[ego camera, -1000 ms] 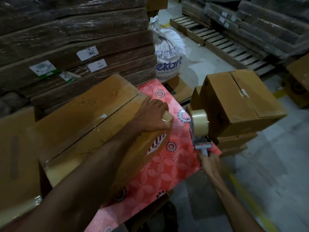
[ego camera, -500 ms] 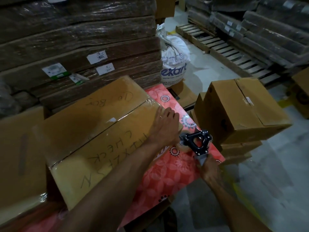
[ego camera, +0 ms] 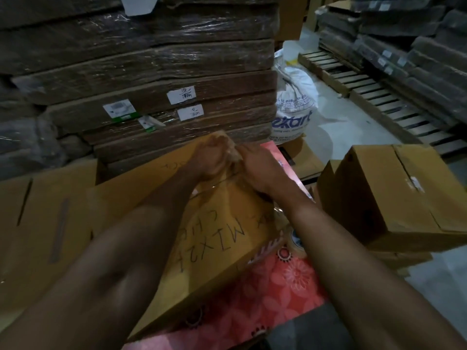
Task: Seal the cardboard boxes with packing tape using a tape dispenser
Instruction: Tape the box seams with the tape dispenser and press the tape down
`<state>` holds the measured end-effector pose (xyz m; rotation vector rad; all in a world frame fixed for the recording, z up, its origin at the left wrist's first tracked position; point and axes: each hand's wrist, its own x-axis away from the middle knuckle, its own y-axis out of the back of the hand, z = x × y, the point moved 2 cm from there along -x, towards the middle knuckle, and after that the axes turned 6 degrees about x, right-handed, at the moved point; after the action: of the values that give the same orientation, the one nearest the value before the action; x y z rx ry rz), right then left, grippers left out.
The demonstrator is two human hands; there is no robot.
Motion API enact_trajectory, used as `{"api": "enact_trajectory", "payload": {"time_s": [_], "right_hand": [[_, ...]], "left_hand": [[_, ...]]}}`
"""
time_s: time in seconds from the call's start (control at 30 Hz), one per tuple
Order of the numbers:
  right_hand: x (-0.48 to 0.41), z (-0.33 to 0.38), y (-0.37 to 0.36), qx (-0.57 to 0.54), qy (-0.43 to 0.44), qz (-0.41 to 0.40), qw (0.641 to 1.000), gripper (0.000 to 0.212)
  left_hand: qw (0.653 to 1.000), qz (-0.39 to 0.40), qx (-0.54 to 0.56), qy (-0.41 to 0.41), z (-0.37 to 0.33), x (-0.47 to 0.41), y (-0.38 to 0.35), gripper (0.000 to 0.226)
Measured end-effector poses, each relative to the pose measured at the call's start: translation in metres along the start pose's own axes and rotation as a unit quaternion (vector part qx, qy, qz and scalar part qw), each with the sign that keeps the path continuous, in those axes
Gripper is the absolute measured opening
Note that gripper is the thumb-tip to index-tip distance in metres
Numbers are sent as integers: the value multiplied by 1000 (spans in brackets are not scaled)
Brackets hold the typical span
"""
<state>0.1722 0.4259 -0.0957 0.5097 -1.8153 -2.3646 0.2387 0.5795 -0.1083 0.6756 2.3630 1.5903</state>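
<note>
1. tape dispenser with its roll of clear tape [ego camera: 296, 242]: no longer held. It now lies on the red floral cloth [ego camera: 278, 286] at the 4 o'clock side of the brown cardboard box with handwritten lettering [ego camera: 222, 231], partly hidden behind the right forearm.
2. right hand [ego camera: 255, 165]: now without the dispenser, it has moved up onto the box top, at the 12 o'clock end by the centre seam.
3. left hand [ego camera: 209, 157]: it has moved from the box's 3 o'clock corner to the same far end, just beside the right hand. Its fingers are blurred.

Brown cardboard box [ego camera: 217, 251], flaps closed and "MIX21" handwritten on top, lay skewed on the pink floral tabletop [ego camera: 278, 299]. Clear tape [ego camera: 214, 184] ran along its centre seam. The tape dispenser [ego camera: 295, 244] lay just beside the box's right corner, mostly hidden.
</note>
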Motion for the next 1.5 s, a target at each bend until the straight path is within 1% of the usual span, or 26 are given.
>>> {"api": "enact_trajectory", "payload": {"time_s": [0.1,0.17,0.33,0.4,0.47,0.53,0.63,0.7,0.77,0.87,0.93,0.97,1.0,1.07,1.1,1.17,1.2,1.23,1.27,1.3,1.33,1.37,1.4,1.43,1.47,1.5], "right_hand": [[-39,-1,-35,40,4,112,993,61],[-39,-3,-50,42,-5,133,990,67],[-18,-3,-50,41,-5,112,993,66],[-3,-1,-46,41,-21,110,993,73],[20,0,-43,35,-40,113,992,79],[54,2,-37,28,-61,103,992,74],[117,7,-27,35,-94,74,992,65],[155,8,-30,38,-129,68,989,62],[176,10,-38,42,-160,46,985,60],[181,13,-47,31,-184,17,982,58],[181,18,-51,-12,-208,-26,978,58],[182,23,-52,-57,-229,-56,970,58],[185,29,-56,-116,-258,-87,955,59],[194,48,-64,-240,-313,-132,909,64],[198,61,-67,-281,-327,-142,891,66],[201,86,-73,-321,-344,-134,872,73],[201,98,-75,-336,-351,-123,866,78],[201,111,-75,-349,-356,-114,859,83],[200,122,-75,-362,-357,-111,854,90],[199,134,-74,-368,-351,-105,854,97],[195,143,-73,-373,-344,-91,857,104],[190,147,-73,-382,-340,-77,856,112],[183,144,-75,-396,-335,-68,852,119],[176,136,-73,-402,-326,-65,853,124],[168,120,-72,-402,-318,-72,856,125],[158,102,-64,-387,-309,-75,866,120]], "left_hand": [[998,52,-45,13,16,-14,-2,57],[995,62,-70,24,25,-19,-5,57],[996,55,-68,24,34,-31,0,58],[994,62,-89,14,32,-38,1,63],[992,72,-99,24,33,-44,-1,67],[992,71,-92,39,33,-46,-4,68],[995,60,-75,38,31,-42,-6,68],[995,54,-71,50,30,-39,-7,68],[994,53,-72,68,27,-36,-7,68],[995,34,-65,72,30,-26,-5,70],[993,33,-61,96,46,-12,0,78],[991,32,-60,112,56,-1,6,83],[990,25,-60,125,66,12,13,87],[988,20,-43,150,90,41,25,90],[986,17,-32,165,103,56,31,90],[975,8,-30,220,125,87,43,93],[970,8,-57,238,135,102,47,88],[968,8,-73,241,146,115,47,78],[971,11,-71,228,158,125,46,70],[972,21,-68,226,168,135,47,68],[970,13,-52,236,173,143,48,74],[967,4,-40,253,178,146,50,86],[963,-5,-51,263,178,150,52,97],[961,-10,-52,271,174,157,54,101],[960,0,-46,276,168,163,56,98],[958,2,-39,285,159,172,61,92]]}}
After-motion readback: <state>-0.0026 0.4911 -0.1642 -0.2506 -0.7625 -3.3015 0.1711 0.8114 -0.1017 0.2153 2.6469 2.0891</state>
